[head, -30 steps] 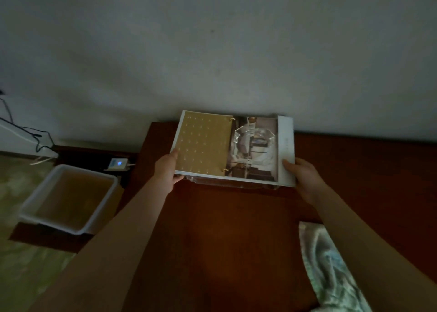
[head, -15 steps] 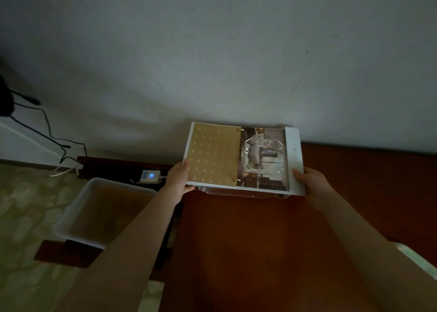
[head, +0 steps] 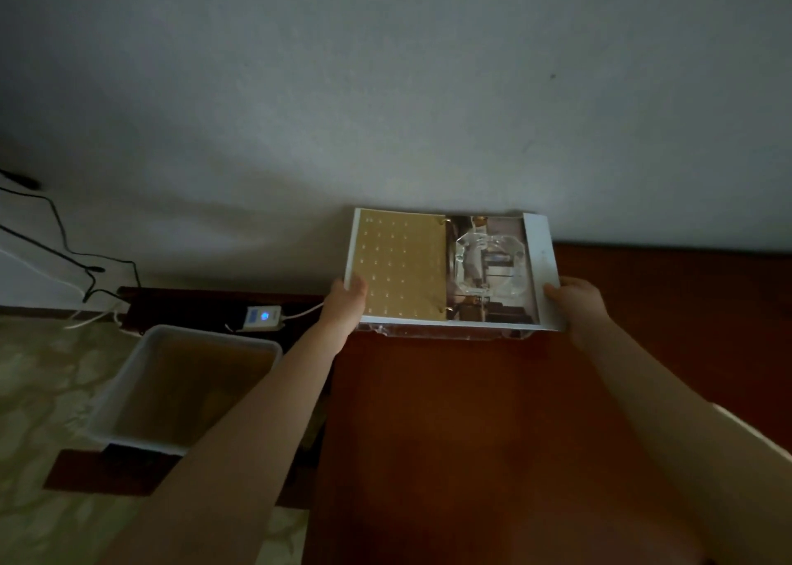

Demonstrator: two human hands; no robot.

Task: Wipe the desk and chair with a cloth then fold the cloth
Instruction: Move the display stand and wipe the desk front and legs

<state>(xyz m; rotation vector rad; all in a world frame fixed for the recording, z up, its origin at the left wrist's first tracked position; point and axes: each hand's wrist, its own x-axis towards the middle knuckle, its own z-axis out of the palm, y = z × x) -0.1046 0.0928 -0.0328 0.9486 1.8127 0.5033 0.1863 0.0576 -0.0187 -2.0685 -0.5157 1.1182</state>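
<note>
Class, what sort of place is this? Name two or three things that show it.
Probably a room in a home: a dark wooden desk against a plain wall, a white plastic bin beside it, and cables with a small lit device.

Both hands grip a flat box (head: 450,269) at the far edge of the wooden desk (head: 471,436), against the wall. The left hand (head: 345,303) holds its left edge, the right hand (head: 576,303) its right edge. A white bin (head: 128,389) stands on the floor at left.

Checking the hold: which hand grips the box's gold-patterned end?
The left hand, at the gold panel; the right hand holds the box by its white end.
</note>
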